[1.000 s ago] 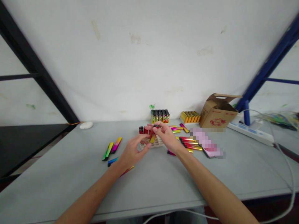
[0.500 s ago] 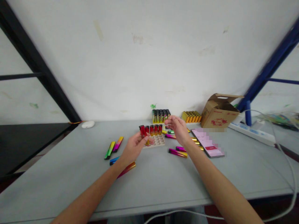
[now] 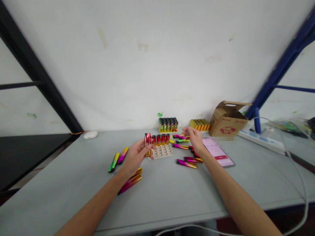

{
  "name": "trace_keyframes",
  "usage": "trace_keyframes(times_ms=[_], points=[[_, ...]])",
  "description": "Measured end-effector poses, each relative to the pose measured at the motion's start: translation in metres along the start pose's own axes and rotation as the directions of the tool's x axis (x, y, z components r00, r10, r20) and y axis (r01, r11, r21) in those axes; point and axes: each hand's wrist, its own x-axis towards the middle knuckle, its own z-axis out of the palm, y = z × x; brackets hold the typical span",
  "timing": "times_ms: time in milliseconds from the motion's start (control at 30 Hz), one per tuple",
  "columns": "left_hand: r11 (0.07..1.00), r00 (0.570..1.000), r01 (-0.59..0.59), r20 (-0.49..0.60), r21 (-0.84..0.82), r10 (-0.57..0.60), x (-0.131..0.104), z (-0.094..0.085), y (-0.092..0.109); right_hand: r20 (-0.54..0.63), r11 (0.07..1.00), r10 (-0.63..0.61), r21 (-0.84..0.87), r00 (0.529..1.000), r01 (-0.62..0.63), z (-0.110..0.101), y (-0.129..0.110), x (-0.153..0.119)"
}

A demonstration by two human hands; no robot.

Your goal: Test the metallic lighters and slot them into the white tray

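My left hand (image 3: pixel 137 153) is closed around a red-and-gold lighter (image 3: pixel 147 144), held upright at the left end of a white tray (image 3: pixel 161 152) with round holes. Several red lighters (image 3: pixel 161 140) stand in the tray's back row; the holes in front of them show bare. My right hand (image 3: pixel 196 138) hovers above loose lighters right of the tray, fingers loosely bent and apart, with nothing visible in them. Beneath and beside it lie a green lighter (image 3: pixel 182 141), purple-and-gold lighters (image 3: pixel 186 163) and some red ones partly hidden by the wrist.
Against the wall stand a block of black-topped lighters (image 3: pixel 168 125) and a block of yellow ones (image 3: pixel 199 124). To the right are an open cardboard box (image 3: pixel 227 121), a phone (image 3: pixel 218 152) and a power strip (image 3: pixel 262 141). Loose lighters (image 3: pixel 114 162) and a white case (image 3: pixel 90 134) lie left.
The lighter in my left hand has turned from tilted to upright. My right hand has moved slightly right and down, over the loose lighters. The view has shifted a little.
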Motion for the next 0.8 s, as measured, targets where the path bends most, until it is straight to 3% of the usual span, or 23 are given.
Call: trace_keyframes(times_ms=[133,300,600,800], points=[[0.993,1.0,0.029,0.003,-0.114,-0.029,-0.002,0.004,0.003,0.03,0.999,0.004,-0.036,1.0,-0.003,0.002,0.006,0.001],[0.964,0.995,0.098,0.049,-0.246,-0.089,-0.001,0.004,0.006,0.107,0.979,-0.088,-0.173,0.99,0.105,0.01,-0.002,-0.007],[0.794,0.939,0.343,0.182,-0.502,-0.291,-0.003,0.002,0.023,0.18,0.964,-0.062,-0.244,0.982,0.106,0.019,-0.007,-0.013],[0.755,0.934,0.356,0.2,-0.551,-0.295,-0.004,0.004,0.027,0.182,0.952,-0.067,-0.281,0.981,0.117,0.018,-0.01,-0.015]])
